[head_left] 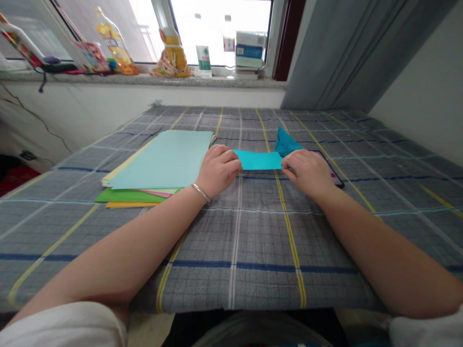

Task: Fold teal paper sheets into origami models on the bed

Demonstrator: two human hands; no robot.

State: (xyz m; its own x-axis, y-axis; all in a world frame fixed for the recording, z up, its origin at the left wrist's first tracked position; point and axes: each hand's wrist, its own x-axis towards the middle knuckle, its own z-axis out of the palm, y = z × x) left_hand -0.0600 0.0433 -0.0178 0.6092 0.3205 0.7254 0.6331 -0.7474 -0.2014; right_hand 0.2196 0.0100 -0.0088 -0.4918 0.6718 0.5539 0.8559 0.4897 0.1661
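A bright blue strip of paper [258, 160] stretches between my two hands, just above or on the checked cloth; I cannot tell which. Its left end is gripped by my left hand [221, 168], whose fingers are closed and whose wrist carries a silver bangle [201, 193]. At the right end, my right hand [307, 171] pinches the paper's near corner between thumb and fingers. Right behind the strip stands a folded blue paper piece [285, 141] with a pointed top. My right hand partly covers a phone [334, 173].
To the left lies a stack of coloured paper [162, 159], pale blue on top. The grey checked tablecloth [260, 241] covers the table. Bottles [115, 43] and boxes [249, 48] line the windowsill [217, 83]. A grey curtain [347, 53] hangs at the right.
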